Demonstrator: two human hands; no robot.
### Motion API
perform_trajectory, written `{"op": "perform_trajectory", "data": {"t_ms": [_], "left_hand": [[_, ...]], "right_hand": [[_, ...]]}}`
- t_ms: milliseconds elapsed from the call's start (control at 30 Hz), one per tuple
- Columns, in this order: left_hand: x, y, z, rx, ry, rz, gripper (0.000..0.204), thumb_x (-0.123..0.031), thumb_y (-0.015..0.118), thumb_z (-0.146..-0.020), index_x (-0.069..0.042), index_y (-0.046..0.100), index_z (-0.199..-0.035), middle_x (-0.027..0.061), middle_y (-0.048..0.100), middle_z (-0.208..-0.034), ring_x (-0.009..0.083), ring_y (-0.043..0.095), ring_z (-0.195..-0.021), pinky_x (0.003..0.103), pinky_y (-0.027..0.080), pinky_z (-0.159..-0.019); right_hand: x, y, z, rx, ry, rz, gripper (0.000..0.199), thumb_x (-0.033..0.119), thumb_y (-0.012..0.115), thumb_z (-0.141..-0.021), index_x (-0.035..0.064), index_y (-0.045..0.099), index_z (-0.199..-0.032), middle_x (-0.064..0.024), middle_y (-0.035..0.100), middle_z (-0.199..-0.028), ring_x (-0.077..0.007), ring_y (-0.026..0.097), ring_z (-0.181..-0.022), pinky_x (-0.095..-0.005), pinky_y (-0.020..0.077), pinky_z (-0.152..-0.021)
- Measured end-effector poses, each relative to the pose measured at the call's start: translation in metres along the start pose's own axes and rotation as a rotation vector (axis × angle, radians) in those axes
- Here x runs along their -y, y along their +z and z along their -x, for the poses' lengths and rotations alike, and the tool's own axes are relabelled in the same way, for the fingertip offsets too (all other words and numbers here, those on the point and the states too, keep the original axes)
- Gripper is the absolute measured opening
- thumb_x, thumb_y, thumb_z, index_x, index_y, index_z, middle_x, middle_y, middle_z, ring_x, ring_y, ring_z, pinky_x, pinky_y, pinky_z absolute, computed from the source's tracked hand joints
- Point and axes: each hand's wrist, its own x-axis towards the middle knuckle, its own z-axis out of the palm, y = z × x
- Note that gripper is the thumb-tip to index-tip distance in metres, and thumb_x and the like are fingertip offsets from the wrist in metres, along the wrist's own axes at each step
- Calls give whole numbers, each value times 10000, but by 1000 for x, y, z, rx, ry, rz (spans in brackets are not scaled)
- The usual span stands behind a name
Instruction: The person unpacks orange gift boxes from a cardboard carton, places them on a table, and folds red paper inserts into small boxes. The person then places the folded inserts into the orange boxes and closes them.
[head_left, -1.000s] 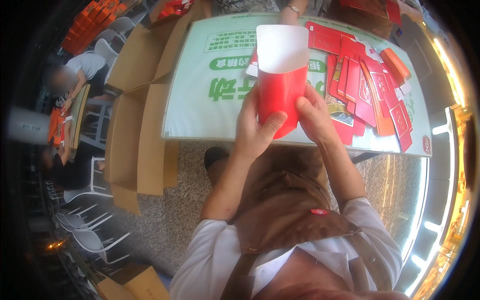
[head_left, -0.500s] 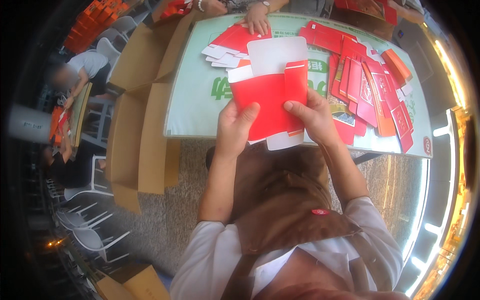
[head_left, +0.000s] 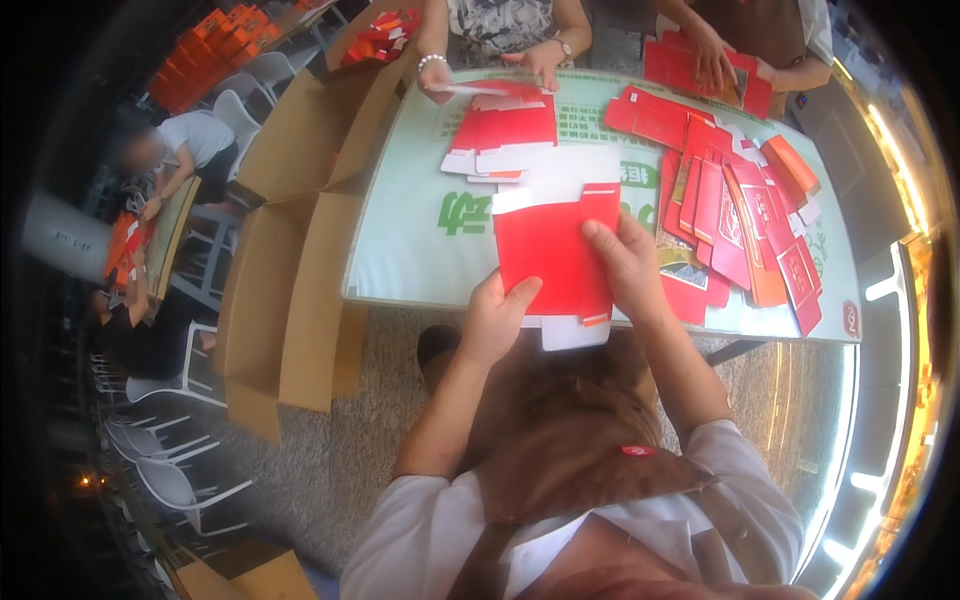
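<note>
Head view: holding a flattened red carton (head_left: 550, 255) in both hands, over the near edge of the pale table (head_left: 400, 260), with white flaps sticking out at top and bottom. Gripping the lower left side in the left hand (head_left: 503, 312), with thumb on the red face and the other fingers mostly hidden behind. Gripping the right side in the right hand (head_left: 628, 262), with thumb near the narrow side panel and the other fingers wrapped behind. To the right, spread over the tabletop, a loose pile of red and orange cartons (head_left: 735, 220). Just beyond, a stack of red cartons (head_left: 510, 125) with white flaps, near a co-worker's hands (head_left: 544, 62). To the left, beside the table, an open cardboard box (head_left: 315, 300).
</note>
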Motion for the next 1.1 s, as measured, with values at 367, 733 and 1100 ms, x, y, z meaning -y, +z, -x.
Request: {"op": "perform_trajectory", "data": {"t_ms": [367, 733, 1100], "left_hand": [[4, 3, -5, -171, 88, -58, 290, -167, 559, -1013, 33, 569, -1222, 92, 666, -1101, 148, 616, -1000, 300, 484, -904], [4, -14, 0, -267, 171, -110, 260, -202, 507, -1048, 23, 566, -1164, 98, 659, -1075, 142, 617, -1024, 285, 494, -888], [-8, -8, 1, -355, 163, -97, 271, -129, 524, -1031, 38, 543, -1244, 104, 632, -1182, 143, 593, -1063, 285, 476, -943]], "right_hand": [[-5, 6, 2, 7, 17, 206, 327, 107, 640, -952, -63, 567, -1222, -94, 681, -1062, -139, 639, -926, -284, 534, -808], [5, 0, -12, 77, -7, 183, 378, 130, 674, -946, -54, 564, -1257, -99, 684, -1105, -136, 636, -989, -283, 528, -864], [12, 7, 10, 172, 125, 272, 587, 191, 706, -928, -52, 433, -1387, -134, 623, -1224, -190, 606, -1110, -321, 495, -945]]}}
